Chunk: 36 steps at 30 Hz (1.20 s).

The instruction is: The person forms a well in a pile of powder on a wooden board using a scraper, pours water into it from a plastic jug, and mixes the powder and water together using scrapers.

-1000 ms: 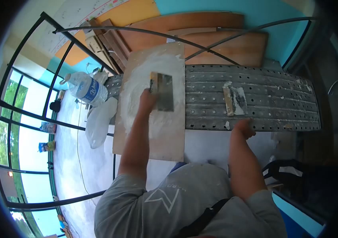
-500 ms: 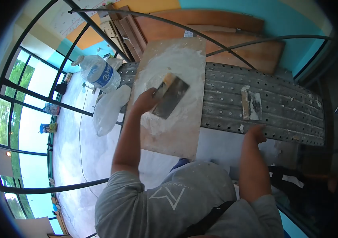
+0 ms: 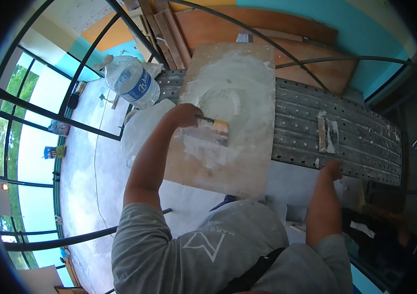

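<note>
My left hand (image 3: 185, 116) is closed round the handle of a broad trowel (image 3: 212, 131), whose blade lies over the white paste (image 3: 228, 83) on a wooden board (image 3: 218, 181). The board rests across a perforated metal plank (image 3: 299, 137). To the right, my right hand (image 3: 333, 169) is at the plank's near edge with its fingers curled; what they hold or grip, if anything, is hidden. Just beyond that hand a second, paste-smeared trowel (image 3: 328, 134) lies on the plank.
A large water bottle (image 3: 132, 81) and a white plastic bag (image 3: 145, 130) are left of the board. Dark metal bars (image 3: 247, 32) cross behind the plank, before wooden panels (image 3: 262, 22). At the lower right, part of another person (image 3: 390, 235) shows dimly.
The trowel in my left hand has turned and come lower on the board, its blade now tilted differently. The camera view has shifted; the second trowel stays on the plank.
</note>
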Each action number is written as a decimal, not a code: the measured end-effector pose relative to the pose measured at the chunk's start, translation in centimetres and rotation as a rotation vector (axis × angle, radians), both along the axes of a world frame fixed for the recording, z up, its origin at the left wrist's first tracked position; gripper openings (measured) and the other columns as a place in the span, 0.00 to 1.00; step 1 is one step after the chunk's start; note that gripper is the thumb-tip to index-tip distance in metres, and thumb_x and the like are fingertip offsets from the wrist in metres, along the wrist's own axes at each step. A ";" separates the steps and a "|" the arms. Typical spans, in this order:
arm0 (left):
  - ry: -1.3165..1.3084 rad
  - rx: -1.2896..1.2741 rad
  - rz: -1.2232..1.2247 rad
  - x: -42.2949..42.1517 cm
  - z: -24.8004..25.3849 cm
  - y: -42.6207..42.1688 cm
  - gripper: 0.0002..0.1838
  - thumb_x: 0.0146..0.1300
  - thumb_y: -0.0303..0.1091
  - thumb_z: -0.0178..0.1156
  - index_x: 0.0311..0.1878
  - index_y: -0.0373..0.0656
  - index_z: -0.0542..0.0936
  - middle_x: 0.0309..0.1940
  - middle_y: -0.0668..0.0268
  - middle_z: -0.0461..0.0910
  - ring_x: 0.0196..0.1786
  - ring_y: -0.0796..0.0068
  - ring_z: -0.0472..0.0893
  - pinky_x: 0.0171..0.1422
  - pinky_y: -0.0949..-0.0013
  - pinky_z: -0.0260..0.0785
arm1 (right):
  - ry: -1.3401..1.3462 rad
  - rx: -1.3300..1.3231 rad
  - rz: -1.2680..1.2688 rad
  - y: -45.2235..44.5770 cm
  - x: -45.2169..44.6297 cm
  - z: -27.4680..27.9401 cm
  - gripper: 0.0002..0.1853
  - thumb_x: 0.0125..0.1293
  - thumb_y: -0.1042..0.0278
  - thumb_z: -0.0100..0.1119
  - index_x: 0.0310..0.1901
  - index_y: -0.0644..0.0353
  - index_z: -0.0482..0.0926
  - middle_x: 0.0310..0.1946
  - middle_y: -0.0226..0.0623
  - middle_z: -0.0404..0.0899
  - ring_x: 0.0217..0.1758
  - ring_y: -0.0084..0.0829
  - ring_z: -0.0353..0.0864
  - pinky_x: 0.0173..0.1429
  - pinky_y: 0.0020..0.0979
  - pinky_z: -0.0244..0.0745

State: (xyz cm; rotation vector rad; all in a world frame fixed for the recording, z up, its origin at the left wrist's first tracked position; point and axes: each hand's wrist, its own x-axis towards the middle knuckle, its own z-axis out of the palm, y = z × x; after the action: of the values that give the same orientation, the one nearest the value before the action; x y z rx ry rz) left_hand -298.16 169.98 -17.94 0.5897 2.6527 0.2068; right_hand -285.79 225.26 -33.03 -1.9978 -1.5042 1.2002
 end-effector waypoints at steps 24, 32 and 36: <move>-0.006 1.058 1.281 11.4 -12.3 -9.2 0.21 0.62 0.35 0.64 0.53 0.30 0.74 0.35 0.59 0.80 0.32 0.70 0.80 0.33 0.65 0.72 | 0.050 0.007 -0.041 0.1 -0.5 -0.8 0.33 0.72 0.49 0.45 0.59 0.80 0.62 0.54 0.55 0.76 0.50 0.49 0.82 0.51 0.46 0.78; 0.231 0.582 1.075 4.6 -8.3 -6.1 0.27 0.57 0.40 0.67 0.54 0.31 0.74 0.39 0.53 0.82 0.39 0.61 0.82 0.42 0.60 0.73 | -0.978 0.554 0.942 6.5 1.0 -8.4 0.20 0.73 0.60 0.45 0.61 0.59 0.71 0.55 0.47 0.78 0.49 0.48 0.83 0.45 0.52 0.77; 0.393 0.420 0.913 3.6 -4.6 -4.2 0.28 0.55 0.40 0.66 0.54 0.30 0.75 0.38 0.51 0.82 0.41 0.60 0.83 0.46 0.60 0.74 | -0.947 0.481 0.906 7.4 0.9 -9.6 0.28 0.72 0.53 0.47 0.62 0.69 0.64 0.55 0.53 0.77 0.50 0.50 0.83 0.46 0.50 0.79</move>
State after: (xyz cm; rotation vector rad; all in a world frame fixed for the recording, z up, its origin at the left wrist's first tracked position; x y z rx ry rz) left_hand -294.60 165.79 -22.55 -0.5855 3.0810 1.0051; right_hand -284.94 232.69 -42.61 -1.5764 -2.9753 -0.0835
